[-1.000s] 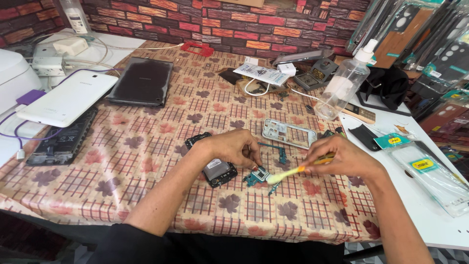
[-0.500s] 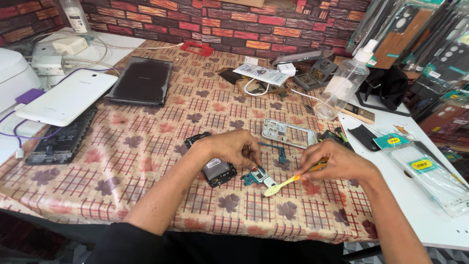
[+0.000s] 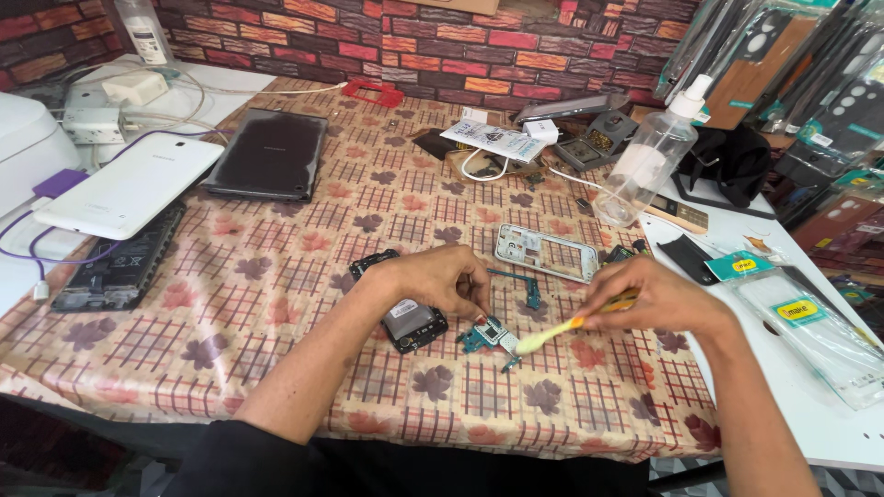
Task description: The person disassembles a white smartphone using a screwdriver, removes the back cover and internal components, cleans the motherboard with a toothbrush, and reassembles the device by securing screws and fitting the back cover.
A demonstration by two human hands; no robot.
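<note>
Lying just below the middle of the frame, on a patterned tablecloth [image 3: 276,304], a small blue-green circuit board [image 3: 486,335] sits directly under the fingertips of the left hand [image 3: 440,279], which curls down and pins its upper edge. The pale bristle head of a yellow toothbrush [image 3: 564,329] touches the board's right end; the brush handle runs up and to the right into the right hand [image 3: 656,296], whose fingers are closed around it. The two hands face each other across the board, left hand on its left and above, right hand to its right.

Just left of the board, partly beneath the left wrist, lies a dark phone part with a grey label [image 3: 414,324]. Above the board, between the hands, a thin green strip [image 3: 527,287] rests on the cloth, and above that a silver phone frame [image 3: 545,252]. Further to the upper right stands a clear spray bottle [image 3: 650,156]. In the upper left lie a dark tablet [image 3: 267,155] and a white tablet [image 3: 129,184], with an opened device [image 3: 115,262] showing its insides below them.
</note>
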